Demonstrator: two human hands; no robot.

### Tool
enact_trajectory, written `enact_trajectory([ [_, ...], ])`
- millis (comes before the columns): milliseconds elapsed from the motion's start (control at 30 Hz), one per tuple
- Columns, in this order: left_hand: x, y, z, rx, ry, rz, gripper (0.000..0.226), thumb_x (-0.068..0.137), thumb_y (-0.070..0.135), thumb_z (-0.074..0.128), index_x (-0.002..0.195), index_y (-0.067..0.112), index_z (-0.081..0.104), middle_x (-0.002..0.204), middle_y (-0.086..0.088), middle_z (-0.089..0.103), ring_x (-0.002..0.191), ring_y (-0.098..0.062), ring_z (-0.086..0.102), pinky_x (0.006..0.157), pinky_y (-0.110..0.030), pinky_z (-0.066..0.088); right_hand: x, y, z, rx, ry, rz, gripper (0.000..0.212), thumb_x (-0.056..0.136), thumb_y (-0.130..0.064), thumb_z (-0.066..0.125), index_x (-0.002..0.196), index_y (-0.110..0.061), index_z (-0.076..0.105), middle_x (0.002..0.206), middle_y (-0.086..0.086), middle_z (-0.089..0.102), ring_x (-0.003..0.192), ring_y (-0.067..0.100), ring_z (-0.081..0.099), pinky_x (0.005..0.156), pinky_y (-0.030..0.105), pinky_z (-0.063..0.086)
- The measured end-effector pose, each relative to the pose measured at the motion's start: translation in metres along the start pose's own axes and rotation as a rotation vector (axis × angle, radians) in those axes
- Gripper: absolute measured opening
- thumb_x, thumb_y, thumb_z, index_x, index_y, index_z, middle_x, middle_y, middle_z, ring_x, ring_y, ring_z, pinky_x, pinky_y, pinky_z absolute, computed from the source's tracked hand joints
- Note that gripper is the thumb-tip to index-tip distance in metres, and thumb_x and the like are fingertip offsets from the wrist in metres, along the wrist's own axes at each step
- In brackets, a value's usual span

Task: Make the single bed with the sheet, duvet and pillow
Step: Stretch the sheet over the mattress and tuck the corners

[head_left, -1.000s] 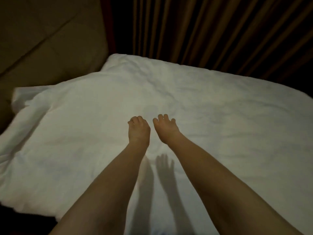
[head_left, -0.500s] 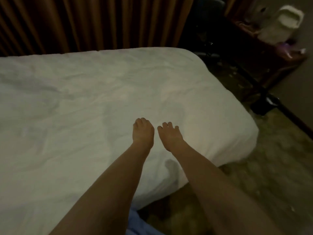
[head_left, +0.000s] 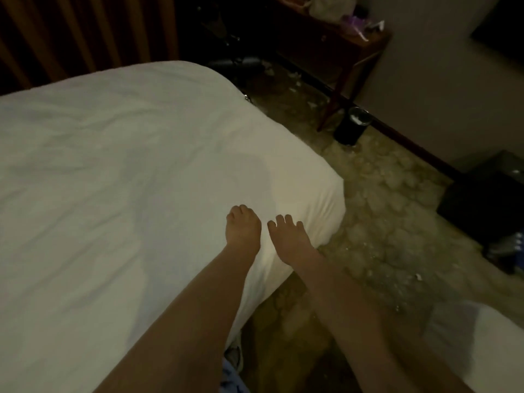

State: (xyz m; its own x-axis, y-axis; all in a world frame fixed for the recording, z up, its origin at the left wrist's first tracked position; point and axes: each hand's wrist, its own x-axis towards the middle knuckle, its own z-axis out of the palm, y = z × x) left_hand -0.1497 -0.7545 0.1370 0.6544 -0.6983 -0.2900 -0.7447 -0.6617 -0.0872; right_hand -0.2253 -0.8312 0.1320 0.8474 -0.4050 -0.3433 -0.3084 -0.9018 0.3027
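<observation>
A white duvet (head_left: 107, 180) lies spread over the single bed and hangs over its foot end. My left hand (head_left: 243, 228) and my right hand (head_left: 286, 238) are stretched out side by side over the duvet near the bed's right foot corner (head_left: 320, 191). Both hands are palm down with fingers slightly bent and hold nothing. I cannot tell whether they touch the cloth. No pillow shows in this view, and the sheet is hidden under the duvet.
Brown curtains (head_left: 85, 32) hang behind the bed. A patterned carpet (head_left: 382, 222) lies to the right. A black waste bin (head_left: 353, 126) stands by a wooden desk (head_left: 348, 52). A dark case (head_left: 487, 205) sits at far right, and another white bed corner (head_left: 476, 344) at lower right.
My view has swung right from the pillow end to the foot end of the bed. Both hands have travelled along the duvet to the foot corner, staying side by side.
</observation>
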Motion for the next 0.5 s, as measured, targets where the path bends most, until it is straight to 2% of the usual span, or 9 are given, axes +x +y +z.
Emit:
enact_trajectory([
  [267, 0.167, 0.105, -0.036, -0.059, -0.062, 0.076, 0.039, 0.085, 0.002, 0.056, 0.122, -0.003, 0.045, 0.122, -0.016, 0.047, 0.113, -0.026, 0.046, 0.095, -0.029, 0.040, 0.115, 0.173, 0.027, 0.068, -0.063, 0.083, 0.047, 0.090, -0.005, 0.052, 0.135, -0.008, 0.036, 0.134, 0.013, 0.039, 0.124, 0.027, 0.038, 0.101, 0.040, 0.036],
  [400, 0.225, 0.169, -0.046, -0.103, -0.035, 0.117, 0.036, 0.087, 0.001, 0.054, 0.122, -0.001, 0.045, 0.121, -0.015, 0.048, 0.113, -0.024, 0.046, 0.093, -0.027, 0.039, 0.148, 0.234, 0.057, 0.098, -0.131, 0.054, 0.051, 0.091, -0.008, 0.054, 0.138, -0.007, 0.033, 0.138, 0.014, 0.038, 0.129, 0.029, 0.036, 0.105, 0.042, 0.033],
  [500, 0.266, 0.213, -0.045, -0.146, -0.108, 0.078, 0.038, 0.087, 0.003, 0.054, 0.124, -0.001, 0.043, 0.123, -0.015, 0.047, 0.114, -0.023, 0.045, 0.095, -0.028, 0.039, 0.183, 0.279, 0.083, 0.101, -0.124, 0.000, 0.052, 0.092, -0.012, 0.055, 0.138, -0.008, 0.032, 0.139, 0.014, 0.037, 0.130, 0.029, 0.035, 0.106, 0.042, 0.032],
])
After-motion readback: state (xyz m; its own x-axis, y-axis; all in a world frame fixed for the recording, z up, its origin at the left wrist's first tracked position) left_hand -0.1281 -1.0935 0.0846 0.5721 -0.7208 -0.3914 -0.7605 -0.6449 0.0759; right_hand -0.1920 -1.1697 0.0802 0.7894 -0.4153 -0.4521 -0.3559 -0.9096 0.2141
